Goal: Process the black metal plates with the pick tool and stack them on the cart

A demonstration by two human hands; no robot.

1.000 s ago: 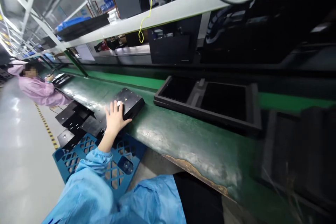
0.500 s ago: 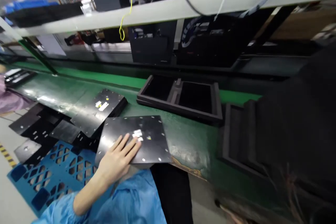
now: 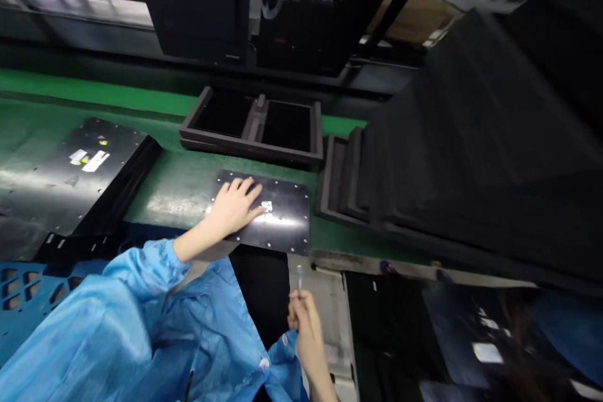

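Note:
My left hand (image 3: pixel 234 207) lies open on a flat black panel (image 3: pixel 287 226), its fingers spread over the left part. The panel rests near the front edge of the green bench, with pale marks along its edges and a small white label (image 3: pixel 266 206) beside my thumb. Below the bench edge, my right hand (image 3: pixel 305 323) is closed around a slim stick-like tool (image 3: pixel 299 276). A pale, narrow tip of it points up toward the panel; the tool's kind is unclear and its lower end is hidden in my fingers.
A black foam tray (image 3: pixel 257 129) with two dark insets lies behind the panel. Stacked black foam trays (image 3: pixel 400 163) rise at the right. Left are more black panels (image 3: pixel 70 176) with white labels, above a blue plastic pallet (image 3: pixel 28 289). Dark labelled panels (image 3: pixel 471 333) lie lower right.
The view has swung right and down. My right hand with the slim tool has come into sight. The panel under my left hand now sits farther right, apart from the labelled panels.

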